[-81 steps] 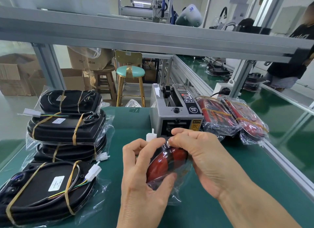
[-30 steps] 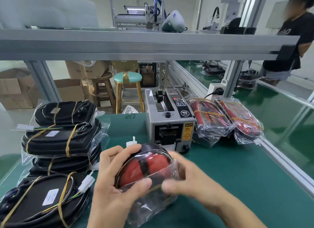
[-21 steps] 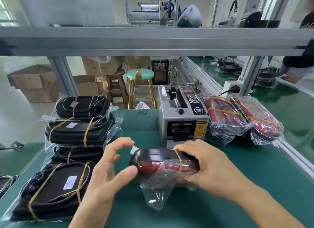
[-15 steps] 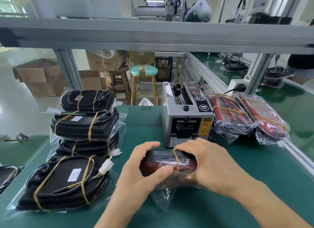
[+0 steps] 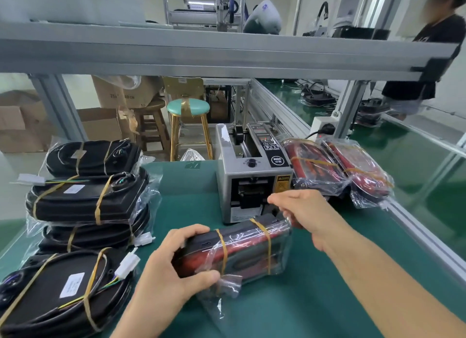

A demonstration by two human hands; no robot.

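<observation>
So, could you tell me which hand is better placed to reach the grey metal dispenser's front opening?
Right hand: it hovers at the grey metal dispenser, forefinger stretched toward its opening. The left hand grips the plastic-bagged red lamp bundle, steadying it.

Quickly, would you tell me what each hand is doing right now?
Left hand: gripping the bagged red tail light.
Right hand: at the tape dispenser; grip cannot be told.

Glossy red lamp (image 5: 242, 252) in crinkled clear plastic, seemingly rubber-banded; matt green mat (image 5: 315, 300).
</observation>
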